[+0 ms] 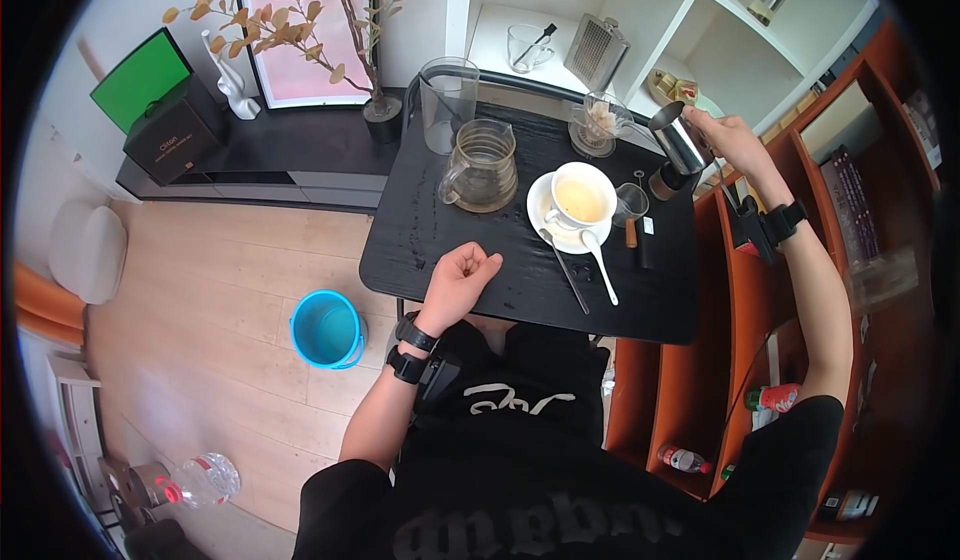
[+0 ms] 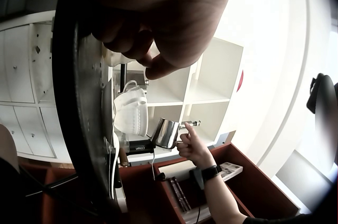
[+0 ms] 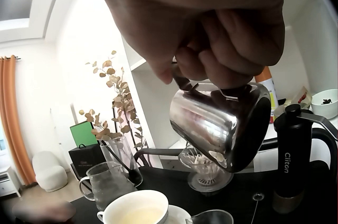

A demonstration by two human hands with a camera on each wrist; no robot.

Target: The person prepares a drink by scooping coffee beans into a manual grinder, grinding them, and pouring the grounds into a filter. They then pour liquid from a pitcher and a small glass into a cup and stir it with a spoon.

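Note:
My right hand grips the handle of a shiny metal milk pitcher, holding it raised over the right side of the black table. The pitcher is tilted, and in the right wrist view it partly overlaps a glass dripper with a pale filter inside. My left hand rests at the table's front edge, fingers loosely curled and holding nothing. Between the hands, a white cup of yellowish liquid stands on a saucer. A white spoon and a thin metal stirrer lean by it.
A glass server and a tall glass cylinder stand at the table's left. Beneath the pitcher is a black hand grinder. Near the cup sits a small glass. White shelves rise behind; a blue bucket stands on the floor.

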